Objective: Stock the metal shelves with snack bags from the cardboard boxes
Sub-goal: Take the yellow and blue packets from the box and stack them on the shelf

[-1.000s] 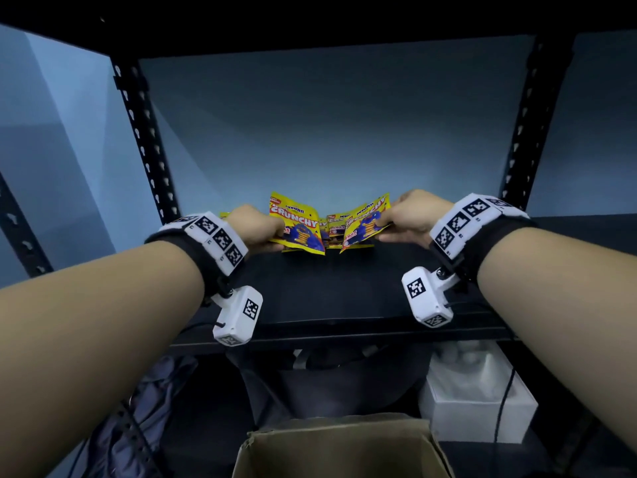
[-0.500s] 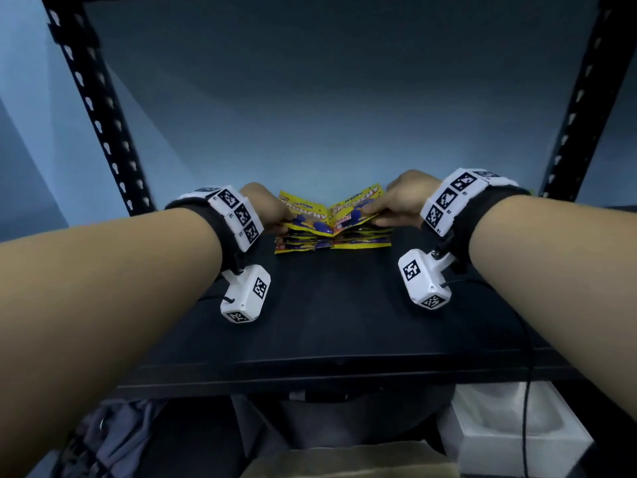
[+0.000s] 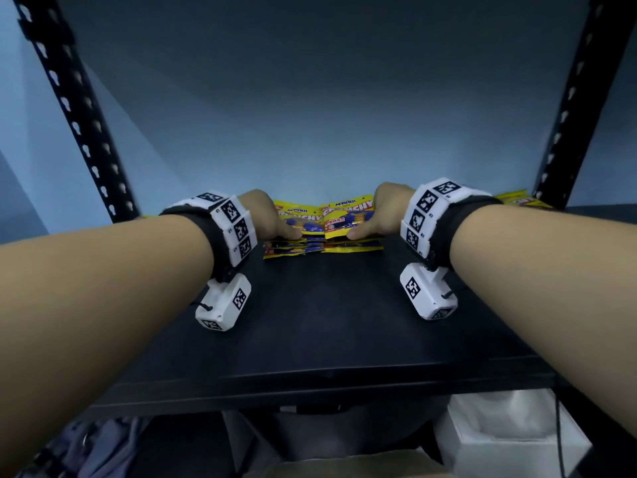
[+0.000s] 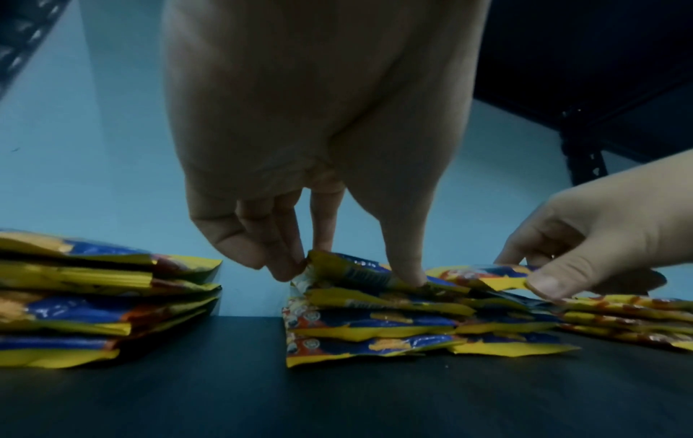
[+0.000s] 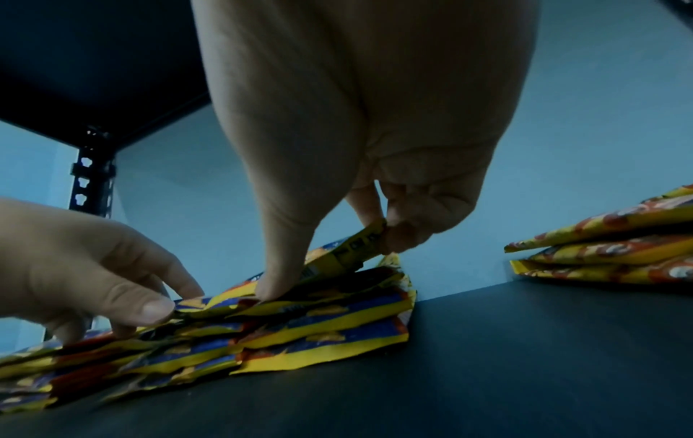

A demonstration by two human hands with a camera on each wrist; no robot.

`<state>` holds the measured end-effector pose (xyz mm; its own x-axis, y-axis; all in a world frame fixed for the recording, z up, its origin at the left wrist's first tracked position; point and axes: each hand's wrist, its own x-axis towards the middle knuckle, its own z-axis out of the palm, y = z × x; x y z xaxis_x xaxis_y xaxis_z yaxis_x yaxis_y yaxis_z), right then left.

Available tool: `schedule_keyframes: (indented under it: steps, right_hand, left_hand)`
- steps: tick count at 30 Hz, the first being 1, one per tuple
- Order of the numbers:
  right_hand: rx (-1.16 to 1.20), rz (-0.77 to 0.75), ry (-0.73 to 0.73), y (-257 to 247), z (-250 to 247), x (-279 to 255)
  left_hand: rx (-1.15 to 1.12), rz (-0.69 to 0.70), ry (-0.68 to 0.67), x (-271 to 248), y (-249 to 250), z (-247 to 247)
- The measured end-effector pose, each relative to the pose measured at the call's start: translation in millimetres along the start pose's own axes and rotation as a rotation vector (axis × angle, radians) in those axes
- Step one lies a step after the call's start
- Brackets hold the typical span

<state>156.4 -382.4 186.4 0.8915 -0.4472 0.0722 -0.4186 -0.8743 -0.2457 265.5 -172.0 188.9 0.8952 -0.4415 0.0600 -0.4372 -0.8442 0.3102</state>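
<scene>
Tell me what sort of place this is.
Probably a stockroom or storage corner, not a shop floor. A black metal shelf on perforated uprights stands against a plain blue wall, carrying flat stacks of identical yellow snack bags, and a cardboard box sits below.

From your head view, your left hand and right hand cover the outer edges of the top snack bags, so the fingertips are hidden there. The stack at far right is partly behind the shelf post, and the cardboard box is cut off at the bottom edge. In your left wrist view, the left stack runs off the frame.
</scene>
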Motion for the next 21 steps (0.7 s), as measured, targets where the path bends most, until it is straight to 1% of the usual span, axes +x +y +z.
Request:
schedule_keyframes:
  steps: [3, 6, 10, 13, 16, 21]
  right_hand:
    - [-0.104, -0.007, 0.039, -2.6, 2.3, 2.6]
    - [-0.150, 0.029, 0.027, -6.0, 4.3, 5.8]
    - [-0.193, 0.031, 0.007, -7.0, 5.0, 6.1]
    - [-0.204, 0.010, -0.007, -7.2, 1.0, 1.7]
    - [-0.174, -0.009, -0.043, -4.9, -7.8, -12.2]
    - [-0.095, -0.076, 0.017, -6.8, -21.9, -63.3]
  left_hand:
    - [0.083, 0.029, -0.005, 0.7, 0.0, 3.1]
    - [0.174, 0.074, 0.015, -0.9, 0.5, 6.8]
    - [0.226, 0.107, -0.012, -9.6, 0.6, 6.7]
    - [0.190, 0.105, -0.032, -18.2, -2.6, 0.5]
    - [0.141, 0.161, 0.029, -37.0, -8.3, -8.0]
    - [0.042, 0.223, 0.102, -85.9, -14.8, -19.7]
